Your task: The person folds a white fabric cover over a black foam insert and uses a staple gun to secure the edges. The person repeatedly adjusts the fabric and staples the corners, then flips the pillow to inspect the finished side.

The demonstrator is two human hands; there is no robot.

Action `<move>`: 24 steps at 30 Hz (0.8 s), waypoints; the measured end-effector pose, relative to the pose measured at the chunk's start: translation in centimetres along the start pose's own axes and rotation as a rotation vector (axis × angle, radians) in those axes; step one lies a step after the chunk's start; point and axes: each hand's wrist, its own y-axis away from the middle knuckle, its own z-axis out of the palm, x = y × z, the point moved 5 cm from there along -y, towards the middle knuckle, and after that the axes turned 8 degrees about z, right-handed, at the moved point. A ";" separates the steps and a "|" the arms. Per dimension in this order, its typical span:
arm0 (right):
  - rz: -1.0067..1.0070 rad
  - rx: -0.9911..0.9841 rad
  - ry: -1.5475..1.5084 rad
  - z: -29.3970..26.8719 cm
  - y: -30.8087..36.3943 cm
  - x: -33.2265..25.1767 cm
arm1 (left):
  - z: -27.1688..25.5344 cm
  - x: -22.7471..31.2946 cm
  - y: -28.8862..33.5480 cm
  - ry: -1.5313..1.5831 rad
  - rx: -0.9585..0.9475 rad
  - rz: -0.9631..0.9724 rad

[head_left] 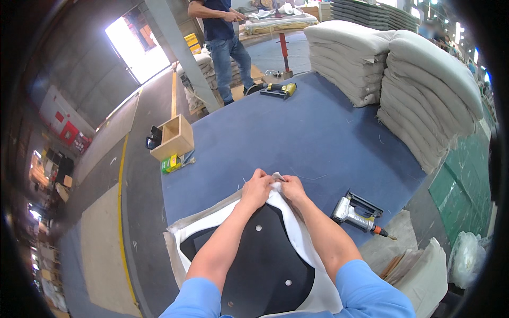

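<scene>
Seat cover fabric (297, 233), white, soft and limp, draped over a stiff black seat board (265, 259) on the blue tabletop (318, 132); both hands, left hand (256, 186) and right hand (292, 186), pinch its far edge closed, likely the best hold.

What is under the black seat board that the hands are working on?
White padding and beige fabric stick out around the black seat board, lying on the blue table. Whatever lies directly beneath the board is covered.
</scene>
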 end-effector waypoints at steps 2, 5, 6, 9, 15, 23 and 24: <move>-0.034 0.042 0.112 0.2 0.1 -0.8 | 0.0 -0.8 1.6 0.028 0.104 0.128; -0.070 0.180 0.245 -0.3 -0.2 -1.2 | 0.1 -0.8 2.8 0.005 0.175 0.221; -0.074 0.226 0.287 -0.2 -0.1 -1.1 | 0.1 -0.7 3.0 -0.016 0.186 0.223; -0.016 0.293 0.337 -0.4 0.1 -0.6 | 0.0 -0.2 3.2 0.065 0.230 0.184; -0.010 0.340 0.247 -0.3 0.9 -0.9 | -0.9 -1.2 0.4 0.016 -0.013 -0.148; 0.044 0.350 0.247 -0.1 1.2 -1.5 | -0.5 -4.4 -4.0 -0.123 -0.170 -0.279; 0.048 0.357 0.266 -0.3 0.9 -1.4 | 0.1 -5.2 -4.4 0.045 -0.280 -0.375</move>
